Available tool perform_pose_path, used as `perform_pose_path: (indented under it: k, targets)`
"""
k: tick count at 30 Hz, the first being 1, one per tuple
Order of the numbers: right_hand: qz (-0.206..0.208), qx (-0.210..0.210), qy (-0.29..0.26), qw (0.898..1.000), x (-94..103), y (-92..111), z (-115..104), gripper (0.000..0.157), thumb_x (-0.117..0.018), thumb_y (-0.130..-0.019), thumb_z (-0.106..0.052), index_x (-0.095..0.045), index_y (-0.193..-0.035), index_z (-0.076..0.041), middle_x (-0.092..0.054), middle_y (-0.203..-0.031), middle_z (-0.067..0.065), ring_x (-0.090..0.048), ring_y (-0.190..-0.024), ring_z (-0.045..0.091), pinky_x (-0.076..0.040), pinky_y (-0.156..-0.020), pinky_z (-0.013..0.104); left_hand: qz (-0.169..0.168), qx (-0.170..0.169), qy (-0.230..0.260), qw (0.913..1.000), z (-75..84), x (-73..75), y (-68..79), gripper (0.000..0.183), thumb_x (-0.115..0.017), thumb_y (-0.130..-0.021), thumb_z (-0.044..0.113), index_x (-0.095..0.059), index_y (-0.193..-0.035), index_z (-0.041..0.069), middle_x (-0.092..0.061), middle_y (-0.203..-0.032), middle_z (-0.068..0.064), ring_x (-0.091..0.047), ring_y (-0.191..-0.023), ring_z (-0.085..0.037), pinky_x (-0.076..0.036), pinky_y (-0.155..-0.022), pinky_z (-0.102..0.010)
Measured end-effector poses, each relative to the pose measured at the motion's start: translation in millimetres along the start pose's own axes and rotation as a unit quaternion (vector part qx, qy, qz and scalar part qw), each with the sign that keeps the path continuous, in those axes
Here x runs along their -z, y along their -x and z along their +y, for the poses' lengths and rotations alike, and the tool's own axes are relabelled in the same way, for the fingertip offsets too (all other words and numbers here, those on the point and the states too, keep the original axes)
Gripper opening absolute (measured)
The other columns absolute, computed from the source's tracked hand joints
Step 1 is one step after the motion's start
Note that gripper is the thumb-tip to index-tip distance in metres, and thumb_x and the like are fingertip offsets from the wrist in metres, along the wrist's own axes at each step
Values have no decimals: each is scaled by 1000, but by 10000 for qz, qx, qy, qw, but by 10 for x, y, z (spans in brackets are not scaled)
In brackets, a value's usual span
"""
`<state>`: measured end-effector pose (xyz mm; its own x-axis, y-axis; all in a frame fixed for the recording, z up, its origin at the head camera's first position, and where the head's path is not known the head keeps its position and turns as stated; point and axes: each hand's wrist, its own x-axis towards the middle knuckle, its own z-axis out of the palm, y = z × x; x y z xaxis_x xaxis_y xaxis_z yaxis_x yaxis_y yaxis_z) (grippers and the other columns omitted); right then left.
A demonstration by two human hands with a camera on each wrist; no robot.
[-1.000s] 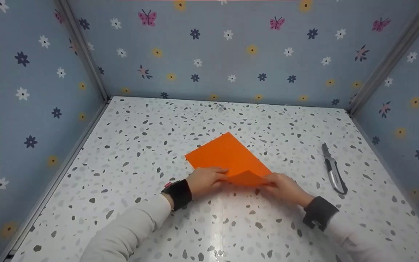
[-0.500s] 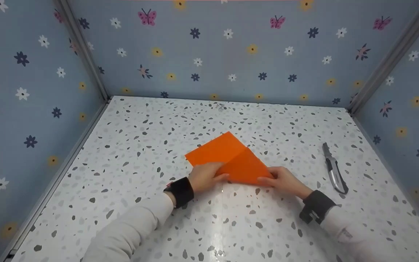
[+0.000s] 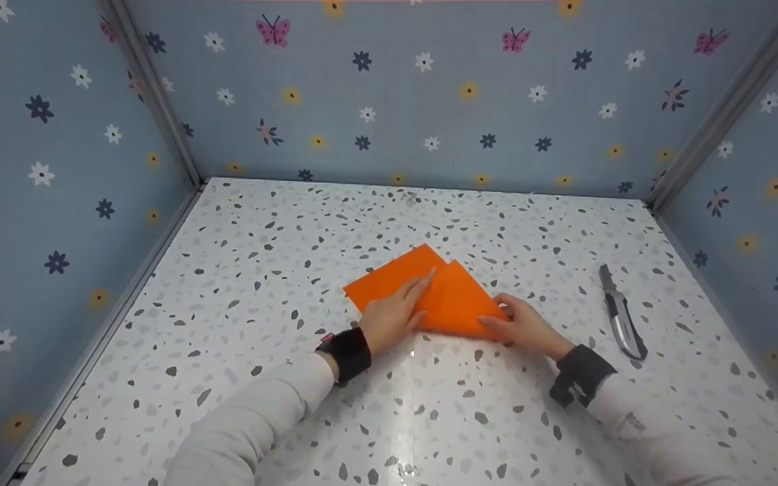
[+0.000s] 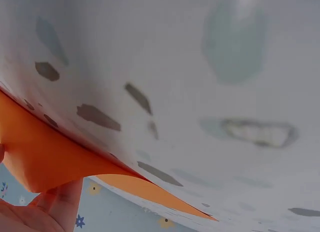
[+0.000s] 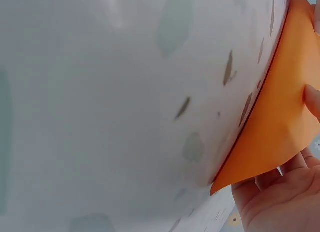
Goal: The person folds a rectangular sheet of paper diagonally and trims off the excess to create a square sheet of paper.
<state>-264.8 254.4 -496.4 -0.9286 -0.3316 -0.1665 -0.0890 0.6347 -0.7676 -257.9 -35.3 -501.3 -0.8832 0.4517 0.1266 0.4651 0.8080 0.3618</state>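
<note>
Pale blue wall panels printed with flowers and butterflies (image 3: pixel 402 88): the work space is enclosed at the back and on both sides.
Smooth white table with grey speckles (image 3: pixel 227 283): light is reflected near its front; the sheet could easily be slid out of line here.
Bright orange folded paper sheet (image 3: pixel 463 297): laid mid-table, with one flap turned over; its tip is seen just right of the far corner. The near bend looks rounded, so edges are best matched before it is creased, from the middle outward.
Left hand (image 3: pixel 389 324): laid on the paper with fingers extended; even, flat pressure is called for.
Right hand (image 3: pixel 527 331): the paper's right side is pinched between thumb and fingers; slipping should be prevented.
Silver-and-black utility knife (image 3: pixel 620 317): left lying to the right, apart from both hands.
</note>
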Motion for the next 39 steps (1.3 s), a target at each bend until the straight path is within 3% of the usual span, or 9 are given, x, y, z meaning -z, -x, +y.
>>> perform_pose_path:
  k: [2,4,7,10,13,18,22,31,39]
  targets:
    - [41,-55,-6,10000,-4,-12,-2,36,-70,-98,-33,-54,-119,-8,-59,-69,-3,-54,-58,10,-48,-56,21,-4,-53,-101,9999,6,-8,-14,69,-50,-108,39,-11,-165,38,-39,-166,-12,-48,-54,-18,-44,-53,-28]
    - [103,-105,36,9999,-10,-29,-2,39,-70,-98,-34,-54,-123,-8,-60,-72,-1,-55,-59,11,-49,-56,22,-45,-71,-148,9999,16,-14,-20,64,-48,-108,40,-17,-164,41,-34,-168,-12,-55,-60,-20,-53,-64,-33]
    - [199,-161,139,9996,-18,-57,5,43,-69,-98,-36,-53,-128,-9,-61,-78,2,-55,-59,12,-51,-57,25,-88,-118,-142,9998,32,-27,-30,56,-46,-109,41,-26,-161,42,-30,-170,-13,-71,-94,-30,-59,-87,-49]
    - [267,-253,229,9991,-21,-83,7,47,-69,-98,-37,-53,-132,-9,-62,-84,4,-55,-61,14,-51,-59,27,-128,-107,-136,9998,50,-37,-50,53,-45,-109,43,-31,-160,42,-26,-171,-12,-62,-131,-40,-55,-100,-58]
    - [362,-307,380,9982,-23,-104,5,48,-69,-98,-37,-53,-134,-9,-60,-88,6,-55,-65,15,-50,-61,27,-230,-31,-247,9994,68,-38,-72,51,-43,-109,45,-34,-159,41,-21,-173,-10,-54,-140,-41,-54,-101,-59]
    - [493,-271,546,9969,-34,-126,-9,48,-67,-99,-37,-54,-133,-7,-60,-97,10,-56,-73,17,-49,-62,26,-417,8,-602,9973,81,-50,-101,51,-36,-110,50,-35,-159,39,-17,-174,-9,-49,-144,-41,-52,-106,-59]
    - [541,-293,580,9964,-53,-130,-26,47,-67,-99,-36,-54,-134,-7,-61,-107,15,-58,-78,20,-52,-59,28,-613,6,-851,9945,69,-70,-112,53,-32,-110,53,-31,-161,38,-16,-175,-6,-43,-149,-39,-38,-121,-59]
    - [827,87,1204,9892,-94,-146,-64,52,-68,-99,-33,-54,-139,-3,-61,-122,21,-59,-101,30,-51,-92,44,-842,2,-745,9937,36,-92,-141,54,-31,-110,52,-34,-160,35,-28,-171,-5,-35,-154,-39,-28,-127,-60]
    - [1018,642,2219,9676,-211,-118,-160,27,-62,-103,-21,-69,-125,-7,-64,-125,17,-62,-114,35,-55,-99,52,-940,-32,-890,9916,14,-126,-188,53,-29,-110,53,-39,-158,35,-32,-170,-5,-34,-155,-38,-29,-126,-58]
